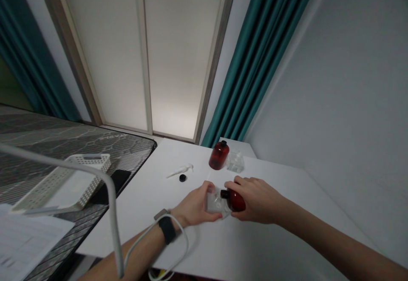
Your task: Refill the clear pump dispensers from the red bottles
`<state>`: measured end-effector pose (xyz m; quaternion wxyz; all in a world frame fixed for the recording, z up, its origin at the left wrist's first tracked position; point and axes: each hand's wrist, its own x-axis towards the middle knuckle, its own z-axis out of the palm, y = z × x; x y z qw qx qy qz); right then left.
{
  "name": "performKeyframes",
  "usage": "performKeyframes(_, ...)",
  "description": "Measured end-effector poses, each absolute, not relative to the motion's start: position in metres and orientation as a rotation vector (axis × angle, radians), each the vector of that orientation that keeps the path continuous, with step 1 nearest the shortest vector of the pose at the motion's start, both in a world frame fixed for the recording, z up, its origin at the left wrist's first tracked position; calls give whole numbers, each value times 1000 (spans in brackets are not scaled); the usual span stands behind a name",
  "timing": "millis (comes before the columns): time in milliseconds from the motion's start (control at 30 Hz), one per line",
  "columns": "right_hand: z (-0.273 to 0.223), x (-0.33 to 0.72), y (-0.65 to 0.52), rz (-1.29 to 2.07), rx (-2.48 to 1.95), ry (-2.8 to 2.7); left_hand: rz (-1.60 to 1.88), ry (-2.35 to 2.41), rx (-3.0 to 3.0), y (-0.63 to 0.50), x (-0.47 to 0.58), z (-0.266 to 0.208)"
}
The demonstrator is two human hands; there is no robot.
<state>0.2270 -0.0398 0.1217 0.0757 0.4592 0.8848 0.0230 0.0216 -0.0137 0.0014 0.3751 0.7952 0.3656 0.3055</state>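
My left hand (202, 204) grips a small clear plastic container (215, 201) between thumb and fingers, low over the white table. Tilted on its side, a dark red bottle (236, 200) with a black neck is in my right hand (256, 198). Its neck points left, at or over the clear container; whether they touch I cannot tell. Farther back stands a second red bottle (219, 157) with a black cap, and a clear plastic container (235, 162) is beside it. To the left lie a white pump top (180, 171) and a black cap (182, 178).
The white table (149, 200) meets the wall on the right. At left, a white perforated basket (63, 183), a black flat object (116, 181) and paper sheets (32, 238) lie on a patterned grey surface. A white cable (186, 247) loops round my left wrist; a grey curved bar (111, 196) crosses in front.
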Motion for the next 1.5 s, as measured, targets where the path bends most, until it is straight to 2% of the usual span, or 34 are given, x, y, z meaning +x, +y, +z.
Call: performKeyframes(1500, 125, 225, -39, 69, 1363, 2633, 740, 971, 2028, -15, 21, 6)
